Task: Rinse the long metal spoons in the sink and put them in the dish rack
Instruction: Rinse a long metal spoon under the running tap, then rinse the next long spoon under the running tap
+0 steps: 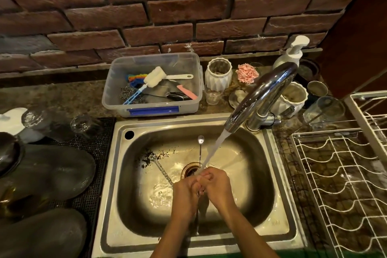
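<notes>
Both hands meet over the steel sink (pixel 278 176) under the stream from the tap (pixel 263 94). My left hand (pixel 185 195) and my right hand (pixel 217 186) are closed together around a long metal spoon (pixel 196 222), whose thin handle hangs down between my wrists. Another long spoon (pixel 200 148) leans upright behind the water, bowl end up. A third one with a twisted handle (pixel 161 167) lies on the sink floor at the left, near dark specks. The white wire dish rack (pixel 343 184) stands to the right of the sink and holds nothing visible.
A clear plastic tub (pixel 117 98) with brushes, scourers and knives sits behind the sink. White jars, glasses, a pink scrubber and a soap pump crowd the back right. Upturned glasses and dark plates rest on a black mat at the left.
</notes>
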